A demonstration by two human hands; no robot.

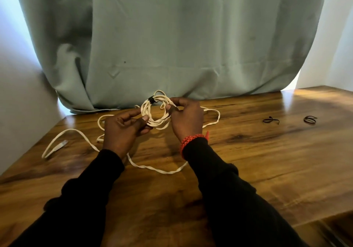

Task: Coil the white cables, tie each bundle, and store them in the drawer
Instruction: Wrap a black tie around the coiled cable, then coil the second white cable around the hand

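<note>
I see my left hand [122, 130] and right hand [186, 117] pinching a round coil of flat white cable [155, 113], black tie [151, 100] on top, above the glossy wooden counter [248, 160]. Loose cable [76, 132] sprawls toward the left edge; two black ties [271, 121] lie near the right edge.

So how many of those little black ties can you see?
3: one black tie wrapped on the coiled cable, two loose ties on the table at right. Others may be hidden.
</note>
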